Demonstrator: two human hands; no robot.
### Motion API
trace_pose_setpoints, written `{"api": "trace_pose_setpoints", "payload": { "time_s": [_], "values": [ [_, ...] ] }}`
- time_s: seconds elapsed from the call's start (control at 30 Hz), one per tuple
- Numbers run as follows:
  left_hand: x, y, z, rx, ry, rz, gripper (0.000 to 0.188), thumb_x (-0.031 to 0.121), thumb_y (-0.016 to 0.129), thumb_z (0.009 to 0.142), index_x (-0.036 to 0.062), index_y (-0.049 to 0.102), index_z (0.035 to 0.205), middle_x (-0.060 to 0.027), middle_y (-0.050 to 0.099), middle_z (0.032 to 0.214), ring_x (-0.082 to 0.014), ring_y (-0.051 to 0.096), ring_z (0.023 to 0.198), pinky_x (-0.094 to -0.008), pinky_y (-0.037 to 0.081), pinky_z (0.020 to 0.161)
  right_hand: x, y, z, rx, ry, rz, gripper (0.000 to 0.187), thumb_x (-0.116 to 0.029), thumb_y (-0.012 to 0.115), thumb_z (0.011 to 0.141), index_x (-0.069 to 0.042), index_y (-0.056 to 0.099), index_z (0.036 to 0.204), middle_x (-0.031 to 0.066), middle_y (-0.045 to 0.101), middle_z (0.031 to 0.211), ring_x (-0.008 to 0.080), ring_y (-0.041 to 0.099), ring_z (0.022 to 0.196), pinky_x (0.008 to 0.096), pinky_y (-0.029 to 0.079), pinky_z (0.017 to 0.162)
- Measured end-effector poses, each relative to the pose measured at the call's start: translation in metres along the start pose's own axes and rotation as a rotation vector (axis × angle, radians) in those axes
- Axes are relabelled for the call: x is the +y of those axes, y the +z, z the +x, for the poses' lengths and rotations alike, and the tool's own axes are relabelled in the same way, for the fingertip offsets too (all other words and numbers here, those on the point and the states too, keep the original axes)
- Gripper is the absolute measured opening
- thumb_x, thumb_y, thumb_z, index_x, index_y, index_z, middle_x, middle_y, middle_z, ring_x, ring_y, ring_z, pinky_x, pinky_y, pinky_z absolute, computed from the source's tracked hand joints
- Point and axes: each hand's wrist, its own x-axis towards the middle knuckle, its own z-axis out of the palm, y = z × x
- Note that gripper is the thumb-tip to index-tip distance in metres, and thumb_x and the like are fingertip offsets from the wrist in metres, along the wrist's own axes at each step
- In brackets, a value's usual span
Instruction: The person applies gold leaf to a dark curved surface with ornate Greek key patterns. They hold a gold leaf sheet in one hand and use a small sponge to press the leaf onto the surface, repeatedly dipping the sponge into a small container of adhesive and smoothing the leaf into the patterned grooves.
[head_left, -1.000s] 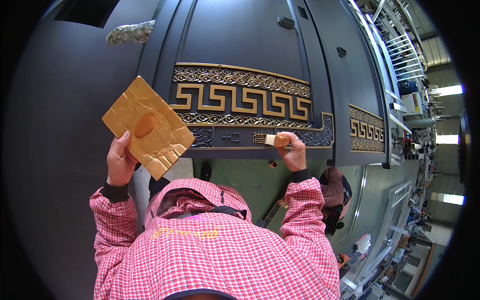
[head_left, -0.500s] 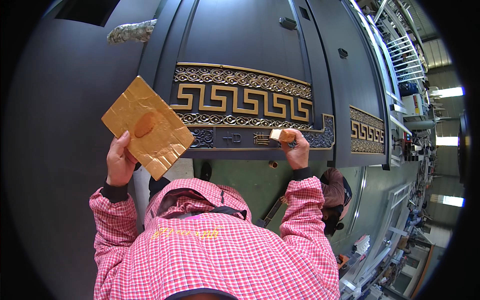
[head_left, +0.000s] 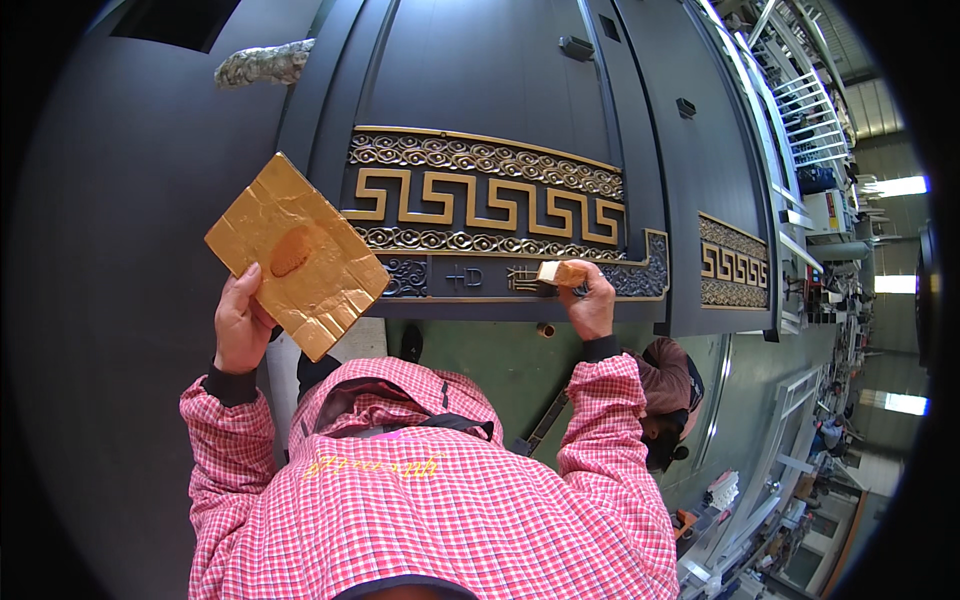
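Observation:
My left hand (head_left: 243,325) grips the lower left edge of a flat gold-coloured board (head_left: 335,285), thumb on top. A wet-looking orange-brown patch of paint (head_left: 292,250) lies on its wrinkled face. Between the fingers of my right hand (head_left: 592,305) is a small sponge block (head_left: 562,273), pale on one end and stained golden brown elsewhere. It is at raised lettering (head_left: 522,279) on the lower border of a dark grey door panel (head_left: 480,75); whether it touches is hard to tell. Above it runs a gold key-pattern band (head_left: 490,205) between scrollwork strips.
A second dark panel (head_left: 690,160) with a similar band stands to the right. A wrapped, mottled piece (head_left: 265,65) juts out at upper left. Another person (head_left: 670,400) is low down near my right elbow. Metal frames (head_left: 800,400) and clutter line the far right.
My right hand and the sponge have shifted very slightly left and down along the lettering. The board in my left hand has barely moved.

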Motion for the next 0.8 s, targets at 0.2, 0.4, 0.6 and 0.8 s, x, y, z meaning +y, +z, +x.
{"api": "trace_pose_setpoints", "payload": {
  "time_s": [0.2,0.4,0.6,0.8],
  "values": [
    [0.001,0.000,0.000,0.002,0.012,-0.001,0.036,0.021,0.039,0.097,0.0010,0.038,0.127,-0.0131,0.054,0.120,-0.0238,0.059,0.107,-0.0340,0.052,0.088,-0.008,-0.001,0.000,-0.091,-0.014,0.077,0.032,0.002,0.068,0.068,-0.006,0.061,0.098,0.0115,0.065,0.094,0.0288,0.064,0.088,0.0333,0.050,0.077],
    [-0.002,-0.003,0.002,0.012,0.016,-0.005,0.035,0.021,0.039,0.097,0.0007,0.039,0.126,-0.0128,0.055,0.119,-0.0232,0.060,0.107,-0.0336,0.052,0.088,-0.013,-0.002,0.002,-0.118,-0.054,0.080,0.034,0.003,0.067,0.066,-0.007,0.061,0.099,0.0123,0.064,0.095,0.0290,0.063,0.089,0.0339,0.050,0.078],
    [-0.001,-0.003,0.002,0.011,0.007,-0.008,0.034,0.020,0.040,0.097,0.0006,0.039,0.125,-0.0125,0.056,0.118,-0.0227,0.061,0.105,-0.0332,0.053,0.086,-0.008,0.000,0.004,-0.112,-0.059,0.065,0.034,0.003,0.065,0.068,-0.008,0.060,0.100,0.0120,0.064,0.095,0.0290,0.063,0.090,0.0346,0.050,0.078],
    [-0.001,0.000,0.002,0.040,0.009,-0.007,0.035,0.020,0.039,0.097,0.0007,0.039,0.126,-0.0125,0.056,0.118,-0.0231,0.061,0.105,-0.0337,0.053,0.086,-0.007,0.004,0.010,-0.083,-0.063,0.054,0.035,0.004,0.066,0.067,-0.007,0.061,0.100,0.0121,0.065,0.096,0.0292,0.063,0.091,0.0344,0.050,0.078]
  ]
}}
